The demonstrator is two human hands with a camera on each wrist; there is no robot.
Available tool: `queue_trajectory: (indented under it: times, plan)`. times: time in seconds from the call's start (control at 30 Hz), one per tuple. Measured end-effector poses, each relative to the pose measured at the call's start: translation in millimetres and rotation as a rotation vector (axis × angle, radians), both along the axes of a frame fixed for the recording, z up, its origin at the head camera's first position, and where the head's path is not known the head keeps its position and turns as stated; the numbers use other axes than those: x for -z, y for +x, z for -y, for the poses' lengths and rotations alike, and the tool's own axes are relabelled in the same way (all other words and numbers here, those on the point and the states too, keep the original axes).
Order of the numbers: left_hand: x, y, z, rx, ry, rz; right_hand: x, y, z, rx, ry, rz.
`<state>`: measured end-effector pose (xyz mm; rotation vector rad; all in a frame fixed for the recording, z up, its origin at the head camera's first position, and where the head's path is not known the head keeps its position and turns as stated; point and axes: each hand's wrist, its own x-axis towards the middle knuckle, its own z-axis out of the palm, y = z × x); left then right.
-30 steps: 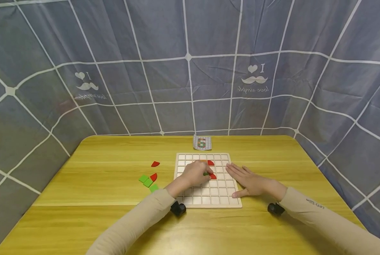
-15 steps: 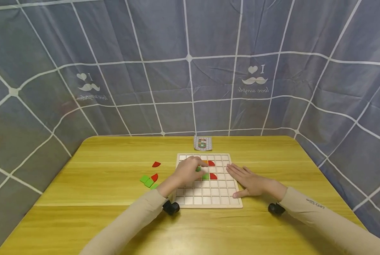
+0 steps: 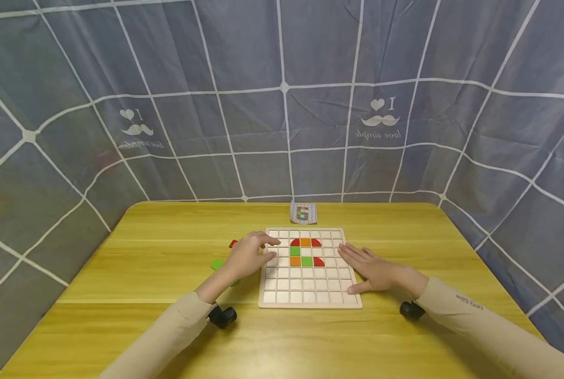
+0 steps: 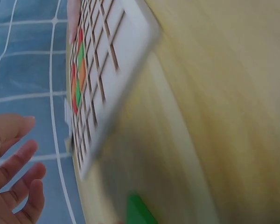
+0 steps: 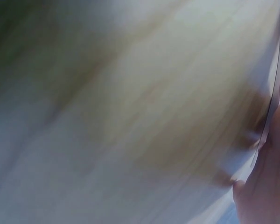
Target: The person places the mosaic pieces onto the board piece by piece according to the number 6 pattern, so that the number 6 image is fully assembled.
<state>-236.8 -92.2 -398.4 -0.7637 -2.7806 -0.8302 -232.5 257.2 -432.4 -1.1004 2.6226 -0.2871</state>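
The left hand (image 3: 246,255) hangs with its fingers loosely bent and well apart from the thumb, nothing between them, their tips by the left edge of the board (image 3: 296,285), whose seven red, orange and green pieces (image 3: 294,251) sit to the right of those tips. The right hand (image 3: 374,271) rests its nearly straight fingers on the board's right edge, gripping nothing, with the pieces to their left. Behind the left fingers, partly hidden loose pieces (image 3: 217,264) lie on the tabletop (image 3: 334,337); a patterned card (image 3: 303,213) lies beyond both hands' fingers.
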Motion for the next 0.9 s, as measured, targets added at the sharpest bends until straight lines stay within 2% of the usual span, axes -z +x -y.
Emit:
queue_trajectory:
  times: [0.2, 0.6, 0.7, 0.9]
  plan:
    - [8.2, 4.0, 33.3, -0.054, 0.036, 0.000, 3.4, 0.5, -1, 0.007, -0.005, 0.016]
    - [16.1, 7.9, 89.1, -0.045, 0.043, -0.007, 3.1, -1.2, -1, -0.002, -0.008, -0.008]
    - [20.6, 7.9, 103.9, -0.020, 0.044, 0.027, 2.3, -0.7, 0, 0.000, -0.010, -0.007]
    - [30.1, 5.6, 130.4, 0.059, 0.053, 0.155, 3.4, 0.4, -1, 0.001, -0.016, 0.007]
